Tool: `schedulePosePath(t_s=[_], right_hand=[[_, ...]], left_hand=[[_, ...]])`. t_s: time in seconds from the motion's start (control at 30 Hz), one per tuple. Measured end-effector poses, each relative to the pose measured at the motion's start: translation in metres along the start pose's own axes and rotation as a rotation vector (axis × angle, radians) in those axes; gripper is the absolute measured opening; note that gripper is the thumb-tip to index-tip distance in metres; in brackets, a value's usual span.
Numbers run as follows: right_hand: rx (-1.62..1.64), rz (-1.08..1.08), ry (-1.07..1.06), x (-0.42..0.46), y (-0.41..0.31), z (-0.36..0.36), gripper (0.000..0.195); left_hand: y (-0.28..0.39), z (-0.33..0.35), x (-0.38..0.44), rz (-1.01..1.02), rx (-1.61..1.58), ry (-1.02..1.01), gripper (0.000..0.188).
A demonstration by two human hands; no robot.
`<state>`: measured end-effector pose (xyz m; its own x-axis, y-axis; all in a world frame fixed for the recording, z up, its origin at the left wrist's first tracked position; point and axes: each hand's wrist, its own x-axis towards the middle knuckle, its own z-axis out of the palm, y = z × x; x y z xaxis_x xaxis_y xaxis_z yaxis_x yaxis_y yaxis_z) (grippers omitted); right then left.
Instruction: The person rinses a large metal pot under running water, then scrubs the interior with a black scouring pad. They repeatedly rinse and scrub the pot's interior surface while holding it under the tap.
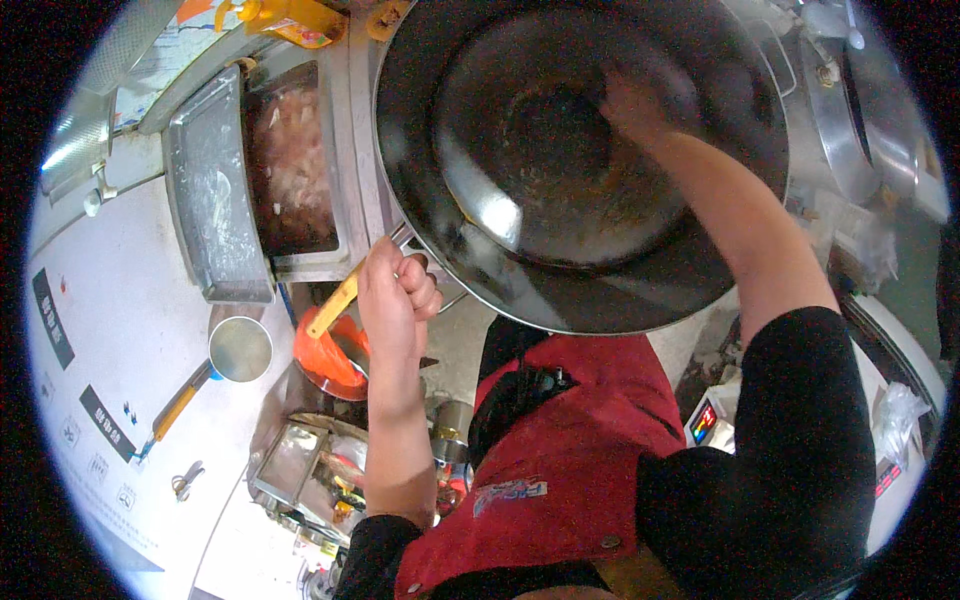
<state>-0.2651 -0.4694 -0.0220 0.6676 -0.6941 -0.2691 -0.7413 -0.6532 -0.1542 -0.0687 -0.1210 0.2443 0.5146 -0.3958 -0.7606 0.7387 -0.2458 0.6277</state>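
Note:
A very large dark round pan with a thin metal rim fills the upper middle, its inner face turned up toward me. My left hand is closed around its handle, which has a yellow wooden end and metal rods running to the rim. My right hand reaches into the pan over its brownish-stained middle. It is blurred and dim, and a darker patch beside the fingers cannot be made out. A wire loop juts from the pan's far right rim.
To the left are a rectangular metal tray and a sunken tray of reddish-pink pieces. A long-handled ladle hangs on the white wall. Below my left hand sits an orange bag in a bowl. A yellow bottle lies top left.

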Motion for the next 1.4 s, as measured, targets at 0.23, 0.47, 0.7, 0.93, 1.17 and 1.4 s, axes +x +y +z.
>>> schedulePosePath(t_s=[0.23, 0.47, 0.7, 0.93, 1.17, 1.4], right_hand=[[0.526, -0.118, 0.017, -0.005, -0.169, 0.035, 0.067], [0.371, -0.750, -0.637, -0.138, -0.158, -0.016, 0.065], [-0.401, -0.613, -0.692, -0.122, 0.035, -0.018, 0.041], [-0.150, -0.239, -0.238, 0.017, 0.038, 0.071, 0.061], [0.902, -0.093, -0.494, -0.059, -0.149, 0.049, 0.070], [1.348, -0.120, -0.757, -0.144, -0.214, -0.091, 0.030]], left_hand=[[-0.001, 0.003, 0.004, 0.001, 0.036, 0.021, 0.033], [-0.004, -0.001, 0.006, -0.012, 0.008, -0.004, 0.029], [-0.004, 0.000, 0.005, -0.019, -0.021, -0.109, 0.031], [-0.005, -0.001, 0.007, -0.010, -0.021, -0.092, 0.032], [-0.006, -0.002, 0.006, 0.002, -0.014, -0.070, 0.032], [-0.004, -0.002, 0.002, -0.007, -0.027, -0.081, 0.032]])
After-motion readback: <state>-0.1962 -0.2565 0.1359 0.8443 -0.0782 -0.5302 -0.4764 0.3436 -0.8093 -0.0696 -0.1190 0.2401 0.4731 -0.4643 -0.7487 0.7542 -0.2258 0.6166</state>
